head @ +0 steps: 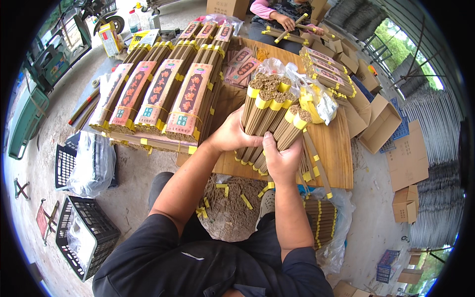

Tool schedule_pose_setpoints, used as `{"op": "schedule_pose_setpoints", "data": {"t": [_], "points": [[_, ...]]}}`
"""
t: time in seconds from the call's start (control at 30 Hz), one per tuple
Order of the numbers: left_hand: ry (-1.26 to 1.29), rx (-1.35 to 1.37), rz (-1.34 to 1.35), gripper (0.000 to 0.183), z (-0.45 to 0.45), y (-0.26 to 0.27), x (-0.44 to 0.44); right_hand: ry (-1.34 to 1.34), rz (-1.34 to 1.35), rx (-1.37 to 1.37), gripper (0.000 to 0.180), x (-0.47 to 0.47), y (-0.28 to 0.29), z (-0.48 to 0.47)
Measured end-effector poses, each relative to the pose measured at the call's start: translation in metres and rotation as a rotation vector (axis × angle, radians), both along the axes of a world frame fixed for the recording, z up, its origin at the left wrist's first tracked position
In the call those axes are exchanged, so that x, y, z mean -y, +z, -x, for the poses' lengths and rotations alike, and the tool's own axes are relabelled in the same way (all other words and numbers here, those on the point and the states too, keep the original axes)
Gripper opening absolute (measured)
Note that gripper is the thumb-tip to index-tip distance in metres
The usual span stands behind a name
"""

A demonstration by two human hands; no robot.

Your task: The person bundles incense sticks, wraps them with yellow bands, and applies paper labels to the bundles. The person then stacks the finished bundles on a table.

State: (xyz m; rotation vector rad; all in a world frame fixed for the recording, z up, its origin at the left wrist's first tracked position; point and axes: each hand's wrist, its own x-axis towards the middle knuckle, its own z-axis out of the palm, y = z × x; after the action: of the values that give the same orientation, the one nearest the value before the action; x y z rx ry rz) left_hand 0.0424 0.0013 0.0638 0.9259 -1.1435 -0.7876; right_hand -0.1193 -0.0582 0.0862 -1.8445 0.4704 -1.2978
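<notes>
Several bundles of brown incense sticks (pixel 265 115), each banded with yellow paper, stand upright between my hands, slightly tilted, above the wooden table. My left hand (pixel 233 131) grips the cluster from its left side, thumb across the front. On the right side my right hand (pixel 284 156) holds two more bundles (pixel 293 128) against the cluster, its thumb pressed to the front. Left of my hands lies a stack of labelled incense packs (pixel 187 104), each with a printed paper label and a thin band. Loose printed labels (pixel 243 68) lie beyond the cluster.
A yellow tape roll in plastic (pixel 315 102) and more labelled packs (pixel 326 70) lie on the wooden table (pixel 339 148). Across it a person's hands (pixel 285 22) handle incense bundles. Black crates (pixel 87 230) stand at left, cardboard boxes (pixel 380 122) at right; a plastic-lined container of bundles (pixel 323 221) sits below.
</notes>
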Motion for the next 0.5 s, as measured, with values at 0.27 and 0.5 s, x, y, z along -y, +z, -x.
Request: {"op": "schedule_pose_setpoints", "data": {"t": [0.27, 0.5], "points": [[-0.017, -0.007, 0.041, 0.089, 0.005, 0.005, 0.002, 0.105, -0.073, -0.08, 0.029, 0.019, 0.003, 0.009], [-0.037, -0.043, -0.045, 0.086, 0.004, 0.007, -0.002, 0.017, -0.308, 0.017, 0.041, 0.032, 0.04, 0.035]]}}
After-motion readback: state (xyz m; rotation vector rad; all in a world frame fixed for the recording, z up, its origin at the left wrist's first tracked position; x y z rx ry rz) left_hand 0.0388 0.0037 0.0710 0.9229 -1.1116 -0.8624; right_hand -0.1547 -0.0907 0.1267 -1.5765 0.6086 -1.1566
